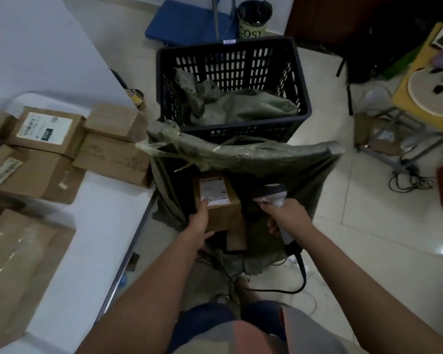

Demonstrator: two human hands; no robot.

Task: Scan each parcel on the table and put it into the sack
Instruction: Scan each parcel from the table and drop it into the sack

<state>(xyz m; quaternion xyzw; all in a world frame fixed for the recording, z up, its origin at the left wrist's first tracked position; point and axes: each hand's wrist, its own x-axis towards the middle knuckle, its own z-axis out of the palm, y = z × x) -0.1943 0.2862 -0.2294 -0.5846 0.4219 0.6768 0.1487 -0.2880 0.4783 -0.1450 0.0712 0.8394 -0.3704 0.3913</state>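
Pale floor tiles [356, 238] run under everything, glossy where light hits them. On the left a white counter [108, 200] carries several cardboard parcels [44, 134], some with white labels, lying close together and touching. Just off the counter's corner stands the green sack [304, 180], its mouth held wide, its rim rolled and wrapped in clear film. Behind the sack, touching it, a black crate [230, 60] holds crumpled green cloth [235, 106].

Inside the sack's mouth sits a box [220, 200], label up. The left hand [198, 221] grips the box's near left edge, thumb on top beside the label, fingers hidden beneath. The right hand [287, 213] is curled round the handle of a grey scanner [274, 195], whose head points toward the box, just beside it. A black cable [301, 274] trails from the scanner's butt down to the floor.

Farther right, a yellow table [420, 103] stands amid loose wires. A bin [253, 19] marked COSY stands beyond the crate.
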